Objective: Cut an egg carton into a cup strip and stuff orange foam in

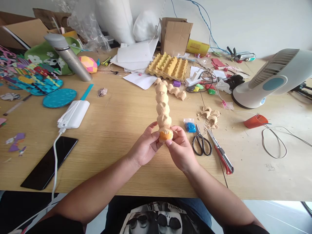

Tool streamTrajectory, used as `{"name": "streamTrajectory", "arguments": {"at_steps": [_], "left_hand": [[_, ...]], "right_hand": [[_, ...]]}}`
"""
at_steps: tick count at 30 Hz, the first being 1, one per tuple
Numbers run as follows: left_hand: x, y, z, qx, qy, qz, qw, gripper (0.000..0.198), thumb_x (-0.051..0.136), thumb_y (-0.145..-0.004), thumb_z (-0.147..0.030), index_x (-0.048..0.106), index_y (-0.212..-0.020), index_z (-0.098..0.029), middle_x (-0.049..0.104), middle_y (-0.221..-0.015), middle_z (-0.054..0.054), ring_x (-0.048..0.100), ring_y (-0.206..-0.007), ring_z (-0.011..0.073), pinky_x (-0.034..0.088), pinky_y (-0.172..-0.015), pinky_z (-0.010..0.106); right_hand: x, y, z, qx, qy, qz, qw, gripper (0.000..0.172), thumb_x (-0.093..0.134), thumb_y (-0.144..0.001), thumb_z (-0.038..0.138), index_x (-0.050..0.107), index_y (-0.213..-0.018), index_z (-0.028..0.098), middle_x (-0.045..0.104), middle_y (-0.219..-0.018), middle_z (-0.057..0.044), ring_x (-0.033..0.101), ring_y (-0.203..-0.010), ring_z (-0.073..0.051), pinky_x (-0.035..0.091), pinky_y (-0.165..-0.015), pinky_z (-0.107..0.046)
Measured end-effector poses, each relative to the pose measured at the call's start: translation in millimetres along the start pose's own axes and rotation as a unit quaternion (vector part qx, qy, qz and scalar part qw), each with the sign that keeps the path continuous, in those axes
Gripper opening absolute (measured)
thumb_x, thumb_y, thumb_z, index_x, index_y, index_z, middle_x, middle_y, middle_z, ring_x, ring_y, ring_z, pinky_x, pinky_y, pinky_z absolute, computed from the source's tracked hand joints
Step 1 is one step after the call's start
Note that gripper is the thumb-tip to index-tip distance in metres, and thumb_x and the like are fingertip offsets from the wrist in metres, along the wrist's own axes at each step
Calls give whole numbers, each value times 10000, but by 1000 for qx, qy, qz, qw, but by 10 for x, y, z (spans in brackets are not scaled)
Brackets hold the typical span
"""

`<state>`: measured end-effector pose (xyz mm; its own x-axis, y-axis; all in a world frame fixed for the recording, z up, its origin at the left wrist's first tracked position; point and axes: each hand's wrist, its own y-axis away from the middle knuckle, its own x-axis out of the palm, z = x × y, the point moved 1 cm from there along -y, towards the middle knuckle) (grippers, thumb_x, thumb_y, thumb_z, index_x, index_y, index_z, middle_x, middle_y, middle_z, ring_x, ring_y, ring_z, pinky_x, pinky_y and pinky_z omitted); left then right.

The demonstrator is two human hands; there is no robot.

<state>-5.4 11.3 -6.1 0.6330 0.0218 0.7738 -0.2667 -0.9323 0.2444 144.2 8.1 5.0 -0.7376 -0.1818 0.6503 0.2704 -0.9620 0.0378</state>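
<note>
Both hands hold a long strip of egg carton (162, 107), its row of tan, rounded cups pointing away from me. The near end cup has an orange-yellow face. My left hand (147, 144) is closed on that end from the left, thumb against the cup. From the other side my right hand (180, 148) grips the same end, thumb near the orange face. Right of the hands lie black-handled scissors (201, 143), a small bag of blue clay-like material (190, 126) and a red utility knife (223, 154). Cut carton scraps (211, 115) lie beyond the knife.
A yellow egg tray (168, 66) and another carton strip (176, 91) lie farther back. At the right stand a white fan (265, 81) and an orange cup (255, 121). On the left are a phone (50, 162), a cabled power bank (74, 113) and a steel flask (70, 57).
</note>
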Motion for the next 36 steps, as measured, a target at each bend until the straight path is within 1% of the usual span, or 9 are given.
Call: {"name": "streamTrajectory", "arguments": {"at_steps": [4, 7, 9, 13, 18, 23, 28, 32, 36], "left_hand": [[10, 8, 0, -1, -1, 11, 1000, 592, 869, -860, -220, 528, -1343, -254, 762, -1141, 26, 759, -973, 118, 611, -839, 200], [16, 13, -4, -4, -1, 17, 1000, 580, 854, -866, -181, 529, -1340, -254, 759, -1143, 26, 760, -945, 114, 617, -818, 197], [21, 15, -14, -10, -3, 19, 1000, 581, 839, -871, -153, 524, -1349, -252, 754, -1174, 36, 761, -955, 117, 620, -815, 197], [31, 15, -43, -20, 1, 23, 1000, 613, 860, -859, -174, 523, -1366, -240, 749, -1166, 47, 756, -949, 114, 613, -792, 177], [37, 11, -67, -23, 5, 34, 999, 660, 891, -835, -213, 525, -1385, -243, 742, -1145, 47, 744, -935, 114, 609, -783, 179], [29, 11, -69, -30, 15, 45, 998, 691, 901, -823, -228, 528, -1405, -245, 733, -1159, 46, 731, -930, 115, 606, -788, 188], [16, 12, -67, -36, 22, 53, 998, 702, 893, -831, -224, 525, -1428, -244, 731, -1169, 44, 721, -892, 113, 600, -759, 194], [16, 13, -64, -39, 25, 54, 997, 714, 904, -816, -216, 533, -1426, -242, 740, -1125, 32, 716, -868, 106, 587, -747, 184], [27, 12, -63, -31, 27, 45, 998, 665, 897, -827, -209, 555, -1397, -246, 748, -1106, 21, 722, -853, 99, 587, -738, 176]], "right_hand": [[4, 14, -30, -43, 38, -12, 998, 443, 951, -790, 257, 662, -1123, 303, 780, -982, 32, 721, -893, -137, 577, -869, -284], [-7, 13, -33, -65, 55, -20, 996, 389, 945, -802, 270, 662, -1069, 287, 786, -938, 28, 727, -847, -128, 581, -828, -265], [-12, 10, -24, -72, 66, -18, 995, 390, 952, -793, 292, 651, -1041, 281, 786, -911, 26, 733, -827, -136, 592, -812, -275], [-22, 4, -1, -74, 80, -11, 994, 407, 956, -779, 321, 617, -1001, 283, 761, -858, 35, 730, -793, -151, 611, -796, -307], [-30, -3, 19, -67, 71, 8, 995, 404, 932, -808, 368, 571, -974, 294, 728, -794, 50, 701, -742, -153, 600, -753, -313], [-22, -5, 45, -44, 41, 28, 998, 365, 909, -847, 353, 569, -965, 290, 682, -756, 75, 629, -672, -119, 560, -727, -277], [-30, -1, 55, -49, 31, 25, 998, 327, 900, -858, 348, 591, -931, 272, 635, -726, 81, 561, -644, -101, 505, -681, -236], [-45, 0, 48, -53, 33, 20, 998, 320, 891, -865, 358, 588, -913, 267, 640, -731, 72, 560, -655, -107, 487, -679, -242], [-39, -9, 47, -33, 35, 11, 999, 319, 868, -881, 409, 584, -956, 285, 650, -758, 64, 597, -686, -132, 523, -716, -278]]}}
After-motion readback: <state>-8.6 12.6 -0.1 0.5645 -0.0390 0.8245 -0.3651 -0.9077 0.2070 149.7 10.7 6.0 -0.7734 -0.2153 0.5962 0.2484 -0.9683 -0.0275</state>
